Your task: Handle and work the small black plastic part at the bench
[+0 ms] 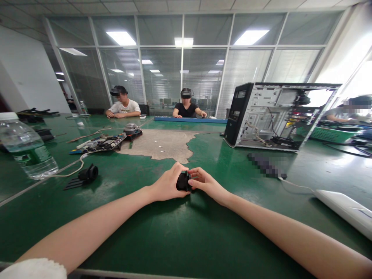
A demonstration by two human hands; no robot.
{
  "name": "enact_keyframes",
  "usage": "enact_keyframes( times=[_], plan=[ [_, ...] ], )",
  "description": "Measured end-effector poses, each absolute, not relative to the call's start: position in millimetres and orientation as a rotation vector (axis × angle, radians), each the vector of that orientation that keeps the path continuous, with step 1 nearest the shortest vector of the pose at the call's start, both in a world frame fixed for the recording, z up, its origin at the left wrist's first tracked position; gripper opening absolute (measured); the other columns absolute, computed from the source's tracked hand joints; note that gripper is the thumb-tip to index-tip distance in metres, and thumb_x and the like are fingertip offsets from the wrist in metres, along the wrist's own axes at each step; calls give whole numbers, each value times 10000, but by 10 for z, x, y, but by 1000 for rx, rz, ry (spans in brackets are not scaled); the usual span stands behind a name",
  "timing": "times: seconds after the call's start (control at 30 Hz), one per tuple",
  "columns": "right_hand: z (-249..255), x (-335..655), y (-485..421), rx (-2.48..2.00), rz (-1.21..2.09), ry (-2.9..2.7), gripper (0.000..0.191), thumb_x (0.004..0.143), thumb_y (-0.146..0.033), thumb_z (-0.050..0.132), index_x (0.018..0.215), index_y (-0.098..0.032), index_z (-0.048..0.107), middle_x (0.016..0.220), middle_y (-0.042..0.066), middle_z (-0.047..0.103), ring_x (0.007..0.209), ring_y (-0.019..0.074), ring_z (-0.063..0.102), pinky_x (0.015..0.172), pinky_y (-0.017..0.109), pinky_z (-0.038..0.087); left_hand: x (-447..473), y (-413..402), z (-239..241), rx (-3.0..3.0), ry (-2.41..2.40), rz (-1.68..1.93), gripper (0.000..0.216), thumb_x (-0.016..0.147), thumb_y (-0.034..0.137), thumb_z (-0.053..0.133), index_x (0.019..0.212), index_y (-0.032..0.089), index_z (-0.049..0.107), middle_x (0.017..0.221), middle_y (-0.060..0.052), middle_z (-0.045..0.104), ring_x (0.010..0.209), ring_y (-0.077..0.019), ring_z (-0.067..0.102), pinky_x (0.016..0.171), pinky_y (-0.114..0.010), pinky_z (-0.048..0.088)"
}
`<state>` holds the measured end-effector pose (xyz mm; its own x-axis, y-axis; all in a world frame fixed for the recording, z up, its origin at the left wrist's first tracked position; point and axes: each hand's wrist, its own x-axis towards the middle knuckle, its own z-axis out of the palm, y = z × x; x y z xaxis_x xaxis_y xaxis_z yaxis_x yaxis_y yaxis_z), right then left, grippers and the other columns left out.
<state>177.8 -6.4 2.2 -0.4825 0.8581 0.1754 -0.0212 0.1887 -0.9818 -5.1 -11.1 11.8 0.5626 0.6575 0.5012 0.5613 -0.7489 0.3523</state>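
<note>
A small, dark, rounded black part [182,182] is held between my two hands over the green table; its exact kind is hard to tell. My left hand [168,183] wraps around its left side, thumb and fingers closed on it. From the right, my right hand [205,183] pinches its edge with curled fingers. Part of the piece is hidden by the fingers. Off to the left lies another black piece [88,173] with a rounded end and several flat prongs.
An open computer case [271,116] stands at the right, behind a pixelated dark object [266,166] and a white power bank [344,209]. A water bottle [27,149] and a circuit board [101,143] are at the left. Two people sit across the table; another is far right.
</note>
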Motion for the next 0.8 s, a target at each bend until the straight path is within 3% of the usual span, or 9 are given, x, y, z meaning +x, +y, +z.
enact_keyframes(
  times=[0.17,0.37,0.6,0.8],
  plan=[
    [39,1799,-83,-675,1421,-1741,351,633,-230,704,865,-209,442,852,-24,534,836,131,528,706,262,421,-53,-104,104,2657,1044,940,570,600,323,685,1058,212,364,1008,-39,440,853,-207,522,719,-328,441],
    [33,1776,-91,-702,1397,-1686,260,696,-324,640,836,-205,457,816,-24,511,732,112,513,617,242,416,-47,-102,109,2660,1048,939,565,609,337,675,1058,208,358,1012,-44,439,849,-207,520,725,-331,442],
    [-9,1791,-48,-779,1384,-1706,319,691,-318,646,928,-204,467,880,6,513,799,135,520,699,291,429,-51,-106,114,2663,1044,930,563,604,327,682,1056,212,366,1013,-40,439,857,-207,517,734,-332,439],
    [9,1806,-69,-650,1389,-1783,376,629,-234,709,882,-222,430,889,-15,522,861,144,523,715,276,421,-53,-101,104,2660,1049,940,557,603,312,680,1052,212,364,995,-34,439,832,-198,518,701,-314,437]
  ],
)
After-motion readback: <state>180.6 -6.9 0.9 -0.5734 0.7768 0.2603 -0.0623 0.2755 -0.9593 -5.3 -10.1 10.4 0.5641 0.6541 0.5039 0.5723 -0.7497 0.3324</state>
